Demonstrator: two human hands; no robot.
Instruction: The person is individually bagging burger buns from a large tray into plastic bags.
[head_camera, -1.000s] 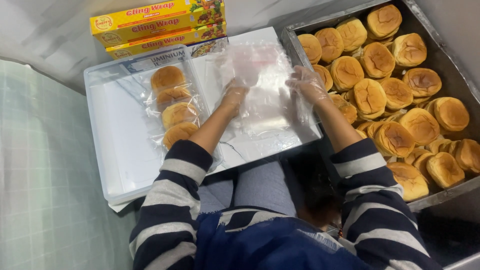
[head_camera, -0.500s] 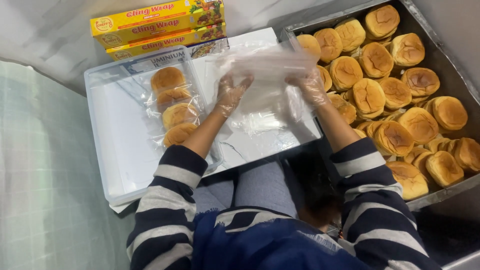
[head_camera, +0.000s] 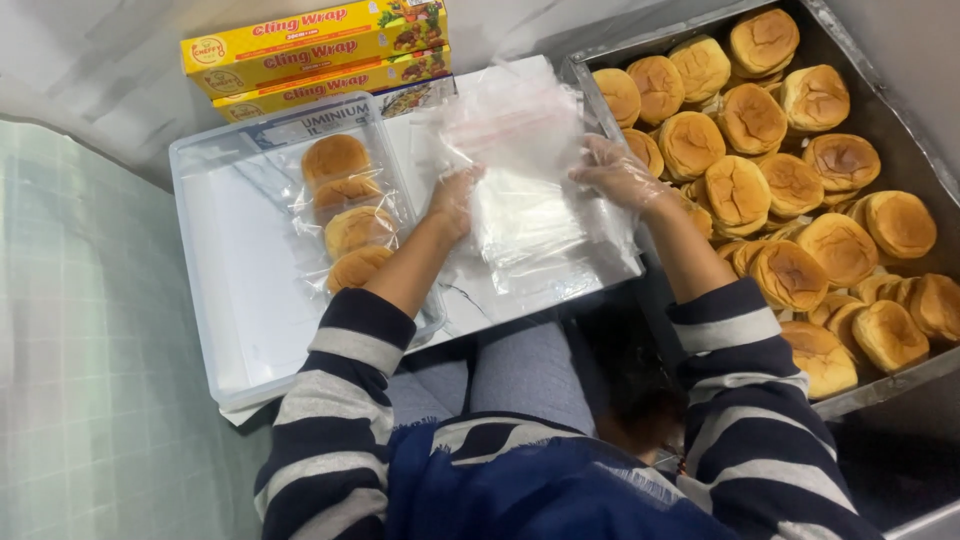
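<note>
One clear plastic bag (head_camera: 515, 120), raised between both gloved hands above a stack of bags (head_camera: 540, 225) at scene centre. Left hand (head_camera: 455, 200) pinches its lower left edge; right hand (head_camera: 620, 172) grips its right edge. Left: white tray (head_camera: 230, 300) holding four bagged buns (head_camera: 345, 210). Right: metal tray (head_camera: 890, 120) of loose buns (head_camera: 790, 185). Far: yellow wrap boxes (head_camera: 315, 50).

Soft, even indoor light falls from above, and the frame is bright without harsh shadows. Pale glare sits on the clear plastic bags (head_camera: 520, 130) at upper centre and on the white tray (head_camera: 230, 300) at left. The lower right corner sinks into dark shadow. Focus is fair, with slight softness toward the edges.
</note>
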